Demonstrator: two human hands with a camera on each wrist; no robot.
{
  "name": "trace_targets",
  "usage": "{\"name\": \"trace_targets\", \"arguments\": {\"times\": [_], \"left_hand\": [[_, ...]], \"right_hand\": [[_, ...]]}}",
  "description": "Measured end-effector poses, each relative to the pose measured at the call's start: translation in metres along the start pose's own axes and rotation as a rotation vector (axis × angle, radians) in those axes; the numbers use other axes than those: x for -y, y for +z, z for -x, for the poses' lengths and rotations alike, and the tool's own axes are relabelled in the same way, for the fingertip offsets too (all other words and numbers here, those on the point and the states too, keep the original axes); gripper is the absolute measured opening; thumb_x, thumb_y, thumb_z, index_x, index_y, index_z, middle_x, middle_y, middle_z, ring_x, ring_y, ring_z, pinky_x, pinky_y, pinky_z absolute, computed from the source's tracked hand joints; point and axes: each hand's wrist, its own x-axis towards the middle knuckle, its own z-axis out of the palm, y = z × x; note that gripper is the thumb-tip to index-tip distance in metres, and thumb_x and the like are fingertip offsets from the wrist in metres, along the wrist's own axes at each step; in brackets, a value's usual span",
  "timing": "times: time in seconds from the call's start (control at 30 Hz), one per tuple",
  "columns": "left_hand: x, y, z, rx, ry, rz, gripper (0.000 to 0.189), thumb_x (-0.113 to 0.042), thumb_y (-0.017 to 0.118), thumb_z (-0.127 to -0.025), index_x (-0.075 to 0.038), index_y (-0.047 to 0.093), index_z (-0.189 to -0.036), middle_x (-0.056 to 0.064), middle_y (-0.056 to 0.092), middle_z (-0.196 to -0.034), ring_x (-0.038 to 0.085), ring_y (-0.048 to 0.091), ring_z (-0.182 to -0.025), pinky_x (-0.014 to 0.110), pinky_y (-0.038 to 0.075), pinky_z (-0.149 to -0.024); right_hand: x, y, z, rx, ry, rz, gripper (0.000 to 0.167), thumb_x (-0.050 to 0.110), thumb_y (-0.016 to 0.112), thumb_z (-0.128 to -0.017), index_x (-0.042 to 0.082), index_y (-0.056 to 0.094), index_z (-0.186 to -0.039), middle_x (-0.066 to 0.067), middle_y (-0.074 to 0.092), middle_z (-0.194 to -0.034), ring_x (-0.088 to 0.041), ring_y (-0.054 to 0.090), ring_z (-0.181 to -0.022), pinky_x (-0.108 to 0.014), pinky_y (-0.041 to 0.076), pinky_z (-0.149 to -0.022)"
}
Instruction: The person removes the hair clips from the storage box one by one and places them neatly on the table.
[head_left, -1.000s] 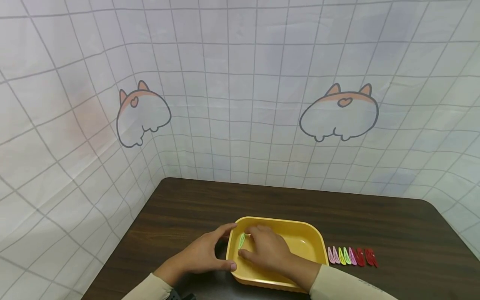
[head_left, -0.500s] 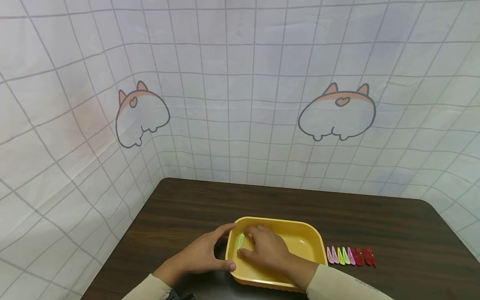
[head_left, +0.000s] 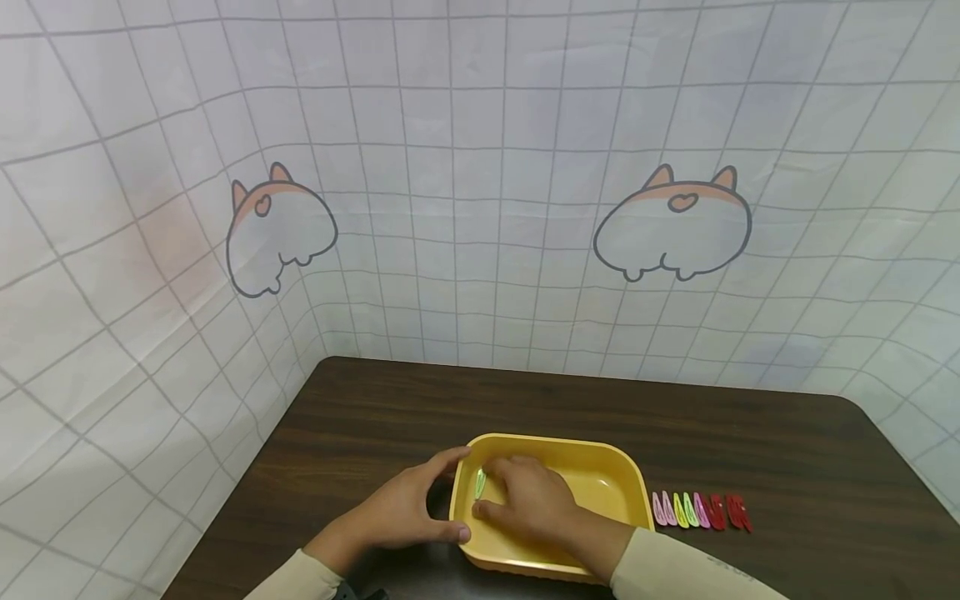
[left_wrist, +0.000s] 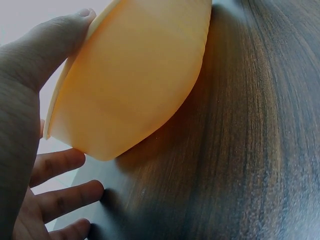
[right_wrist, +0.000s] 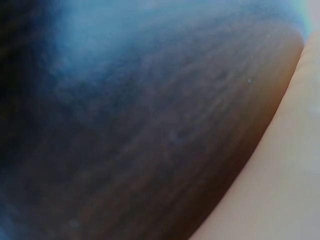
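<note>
A yellow plastic basket stands on the table in the head view. My left hand holds its left end, thumb over the near part of the rim and index finger at the far part. The left wrist view shows the thumb on the rim and the other fingers spread below, by the basket's outer wall. Inside the basket, my right hand has its thumb and index finger at the two ends of a green snap hair clip. Its other fingers are mostly hidden. The right wrist view shows no fingers.
On the dark wooden table, right of the basket, lies a row of several hair clips: pink clips, a yellow clip, a green clip and red clips. A grid-patterned curtain hangs behind.
The green hair clip appears slightly narrower, as if turned a little, between the right thumb and index finger. Both hands keep nearly the same place; the head view has shifted slightly.
</note>
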Motion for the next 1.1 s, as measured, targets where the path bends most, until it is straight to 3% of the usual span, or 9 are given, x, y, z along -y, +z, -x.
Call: {"name": "trace_targets", "arguments": {"times": [0.17,0.6,1.1], "left_hand": [[-0.0005,-0.0004,0.0006,0.0,0.0,0.001,0.096,-0.056,0.08,-0.084,-0.027,0.03,-0.161,-0.006,0.061,-0.138,0.012,0.056,-0.126,0.051,0.043,-0.106],[-0.0003,0.0001,0.0008,-0.004,-0.009,-0.01,0.096,-0.058,0.08,-0.083,-0.03,0.03,-0.16,-0.008,0.062,-0.134,0.013,0.057,-0.124,0.053,0.043,-0.105],[-0.0001,-0.0004,0.0005,0.002,-0.019,-0.008,0.096,-0.058,0.08,-0.083,-0.032,0.029,-0.16,-0.006,0.061,-0.137,0.013,0.056,-0.126,0.053,0.042,-0.106]], "right_hand": [[0.0009,-0.0014,0.0001,0.009,-0.008,-0.001,0.056,0.059,0.072,-0.087,0.019,0.071,-0.127,0.007,0.066,-0.108,-0.014,0.058,-0.098,-0.042,0.052,-0.081],[0.0018,-0.004,0.0004,0.027,-0.01,0.006,0.058,0.06,0.07,-0.087,0.02,0.068,-0.13,0.012,0.059,-0.095,-0.012,0.053,-0.091,-0.037,0.047,-0.073],[0.0004,-0.0022,0.0004,0.033,-0.045,0.028,0.056,0.058,0.07,-0.089,0.021,0.068,-0.131,0.006,0.067,-0.111,-0.017,0.058,-0.101,-0.044,0.052,-0.084]]}}
